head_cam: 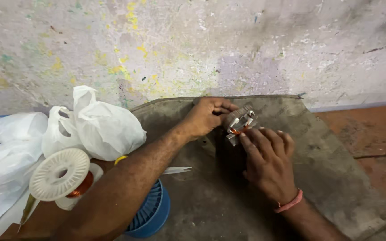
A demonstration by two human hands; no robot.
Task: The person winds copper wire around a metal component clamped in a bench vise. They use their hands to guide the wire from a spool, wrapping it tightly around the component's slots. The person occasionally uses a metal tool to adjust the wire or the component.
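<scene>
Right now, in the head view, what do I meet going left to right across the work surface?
Crumpled white plastic bags → white plastic spool of copper wire → blue ribbed plastic spool → left hand → small metal core with copper winding → right hand → red wristband.

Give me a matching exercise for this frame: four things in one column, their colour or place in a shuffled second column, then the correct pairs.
Things:
1. spool of copper wire
2. plastic bags
3. wristband
4. metal core

Descriptions:
A. pink-red, on the right hand
B. held between the left hand and the right hand
C. white flanges, lower left of the view
D. white, knotted, against the wall

Pairs: 1-C, 2-D, 3-A, 4-B
</scene>
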